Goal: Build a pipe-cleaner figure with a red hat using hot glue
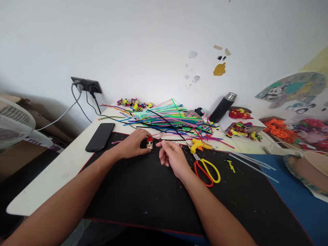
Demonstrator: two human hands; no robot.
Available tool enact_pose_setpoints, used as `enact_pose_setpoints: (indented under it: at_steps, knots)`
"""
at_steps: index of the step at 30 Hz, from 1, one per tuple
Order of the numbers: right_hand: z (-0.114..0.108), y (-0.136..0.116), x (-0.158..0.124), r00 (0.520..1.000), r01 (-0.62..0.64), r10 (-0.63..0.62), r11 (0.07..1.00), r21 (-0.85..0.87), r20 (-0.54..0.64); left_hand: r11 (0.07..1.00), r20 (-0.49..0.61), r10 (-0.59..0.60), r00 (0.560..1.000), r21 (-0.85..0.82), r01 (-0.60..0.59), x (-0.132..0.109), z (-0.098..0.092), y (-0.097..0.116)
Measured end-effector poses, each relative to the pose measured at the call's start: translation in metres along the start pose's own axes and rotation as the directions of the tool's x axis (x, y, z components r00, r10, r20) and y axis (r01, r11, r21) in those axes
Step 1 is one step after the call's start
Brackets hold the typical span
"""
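My left hand (132, 143) rests on the black mat, thumb and fingers closed around a small figure (149, 143) with a red top and a white, dark-lined front. The figure stands upright. Just right of it, my right hand (173, 155) hovers with its fingers loosely curled and a little apart; nothing shows in them. Beyond that hand lie a yellow glue gun (201, 146) and scissors (207, 172) with one red and one yellow handle loop. A small yellow piece (230, 166) with a dark end sits farther right.
Behind my hands spreads a pile of coloured pipe cleaners (166, 118). A black phone (100, 137) lies at left. A dark flask (223, 107) leans by the wall, near a box (244, 124) with small figures. Translucent glue sticks (253, 167) and a hat-like item (307, 174) are right.
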State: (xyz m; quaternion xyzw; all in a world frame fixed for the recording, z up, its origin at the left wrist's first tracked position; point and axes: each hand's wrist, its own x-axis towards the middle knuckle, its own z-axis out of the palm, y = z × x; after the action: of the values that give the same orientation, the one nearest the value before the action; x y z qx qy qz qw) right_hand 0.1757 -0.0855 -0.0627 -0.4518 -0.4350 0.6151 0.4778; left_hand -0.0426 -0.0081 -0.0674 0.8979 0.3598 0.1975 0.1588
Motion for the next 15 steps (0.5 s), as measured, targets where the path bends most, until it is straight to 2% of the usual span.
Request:
enact_pose_setpoints:
  at_steps: [8,11,15]
  knots:
    - [-0.002,-0.001,0.001,1.000,-0.010,0.010,0.999,0.038,-0.013,0.992,-0.144,0.122,0.982,-0.014,-0.125,0.000,-0.016,0.032]
    - [-0.001,-0.001,0.001,1.000,-0.019,0.020,0.998,0.055,-0.018,0.989,-0.155,0.140,0.978,-0.026,-0.146,-0.002,-0.018,0.039]
    - [-0.001,-0.002,0.001,0.999,-0.033,0.035,0.996,0.078,-0.023,0.992,-0.143,0.105,0.984,-0.058,-0.114,-0.004,-0.018,0.040]
